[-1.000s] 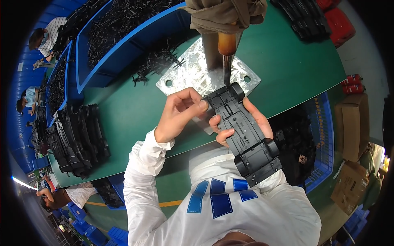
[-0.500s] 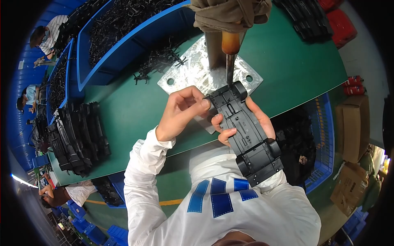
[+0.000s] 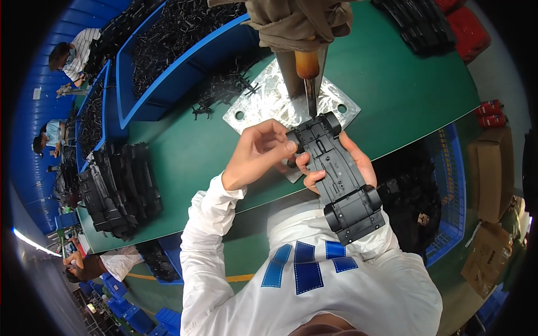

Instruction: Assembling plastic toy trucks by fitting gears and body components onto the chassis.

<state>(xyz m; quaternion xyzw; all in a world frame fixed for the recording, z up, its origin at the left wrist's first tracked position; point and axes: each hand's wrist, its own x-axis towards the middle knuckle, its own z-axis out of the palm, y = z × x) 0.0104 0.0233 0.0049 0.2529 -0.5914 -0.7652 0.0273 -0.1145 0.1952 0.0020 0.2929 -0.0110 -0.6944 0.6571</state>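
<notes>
My right hand (image 3: 360, 163) holds a black plastic toy car chassis (image 3: 340, 173) from beneath, its fingers curling over the left edge. The chassis is tilted, with wheel-like rounds at its corners. At its upper left corner my left hand (image 3: 260, 151) is closed, thumb and forefinger pinching the edge; any small part between them is hidden. A driver-like tool with an amber handle (image 3: 307, 65) hangs from a cloth-wrapped head (image 3: 297, 25). Its metal shaft (image 3: 311, 98) points down at the chassis's far end; whether they touch I cannot tell.
Beneath the tool lies a shiny metal plate (image 3: 252, 112) on the green table (image 3: 403, 106). Loose black clips (image 3: 216, 92) lie beside a blue bin (image 3: 185, 61). Stacked black parts (image 3: 120, 187) stand left. A blue crate (image 3: 457, 196) sits below the table's right edge. Several people work far left.
The whole view has shifted slightly, moving the scene a little to the right. Both hands keep nearly the same grip on the chassis, which stays under the tool.
</notes>
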